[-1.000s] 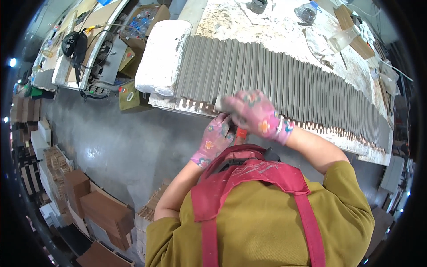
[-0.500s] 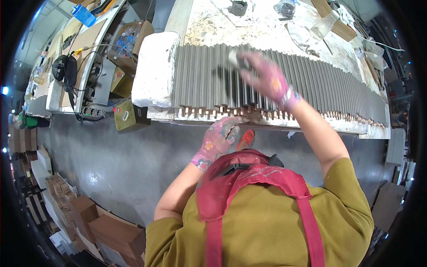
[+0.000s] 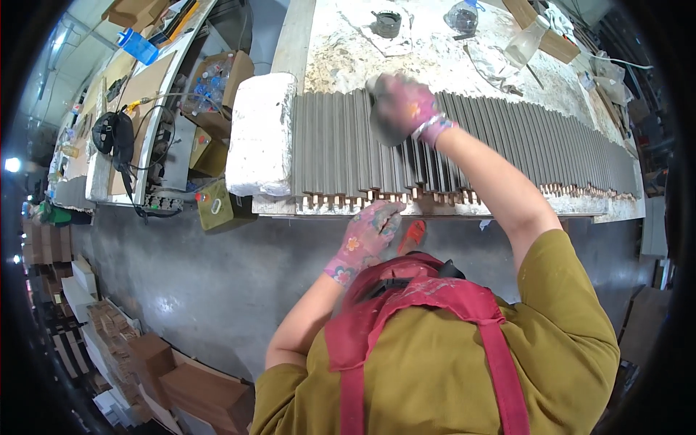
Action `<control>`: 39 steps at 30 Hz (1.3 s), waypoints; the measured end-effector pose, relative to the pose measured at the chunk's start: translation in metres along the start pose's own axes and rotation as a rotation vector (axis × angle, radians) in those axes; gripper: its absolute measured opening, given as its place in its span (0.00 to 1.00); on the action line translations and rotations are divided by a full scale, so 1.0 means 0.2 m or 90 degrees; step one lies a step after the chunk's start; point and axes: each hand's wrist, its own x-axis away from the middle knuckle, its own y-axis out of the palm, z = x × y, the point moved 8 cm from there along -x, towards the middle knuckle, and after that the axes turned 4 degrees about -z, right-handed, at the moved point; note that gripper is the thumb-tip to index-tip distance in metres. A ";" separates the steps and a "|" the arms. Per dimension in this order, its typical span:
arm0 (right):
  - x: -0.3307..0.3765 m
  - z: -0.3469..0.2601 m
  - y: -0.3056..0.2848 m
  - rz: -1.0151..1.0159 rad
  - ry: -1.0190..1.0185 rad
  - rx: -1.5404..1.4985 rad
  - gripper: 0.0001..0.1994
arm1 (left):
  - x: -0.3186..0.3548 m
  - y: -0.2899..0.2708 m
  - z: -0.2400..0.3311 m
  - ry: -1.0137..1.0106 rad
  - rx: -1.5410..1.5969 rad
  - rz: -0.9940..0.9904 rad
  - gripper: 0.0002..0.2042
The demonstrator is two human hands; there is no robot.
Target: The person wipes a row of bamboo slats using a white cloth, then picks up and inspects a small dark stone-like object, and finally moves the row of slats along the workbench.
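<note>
Dark grey strips (image 3: 330,145) lie side by side in a long row on the worktable, light wooden ends showing along the near edge. On the left part of the row my right hand (image 3: 413,107), in a pink flowered glove, is closed on a dark grey pad (image 3: 388,119) pressed against the strips. Motion blurs the pad, so its exact kind is unclear. My left hand (image 3: 368,235), gloved alike, is at the table's near edge just below the wooden ends. Its fingers are curled, and what they hold, if anything, is hidden.
A white foam block (image 3: 261,138) borders the row's left end. Behind the strips, the stained worktable (image 3: 348,61) carries a dark cup (image 3: 388,24), a clear bottle (image 3: 525,42) and a wooden bar (image 3: 562,47). A yellow-green can (image 3: 225,206) stands on the floor at left.
My right hand has moved left and slightly farther away across the strips; the dark pad beneath it now shows. My left hand stays near the table edge. The view has shifted slightly.
</note>
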 end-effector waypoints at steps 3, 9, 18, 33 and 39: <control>0.19 -0.27 0.02 -0.014 -0.115 -0.113 0.16 | 0.03 -0.01 -0.03 -0.002 0.001 0.031 0.12; 0.10 -0.04 -0.15 -0.070 0.122 -0.121 0.21 | 0.00 0.04 -0.02 -0.046 0.109 -0.056 0.13; 0.32 -0.30 -0.14 0.035 -0.152 -0.269 0.24 | 0.07 0.15 -0.19 -0.091 0.152 -0.019 0.16; 0.36 0.28 -0.16 0.094 0.122 -0.099 0.19 | 0.04 0.23 -0.16 -0.150 0.453 -0.117 0.19; 0.75 -0.46 -0.12 0.048 -0.210 -0.186 0.18 | 0.09 0.19 -0.21 -0.114 0.277 -0.002 0.19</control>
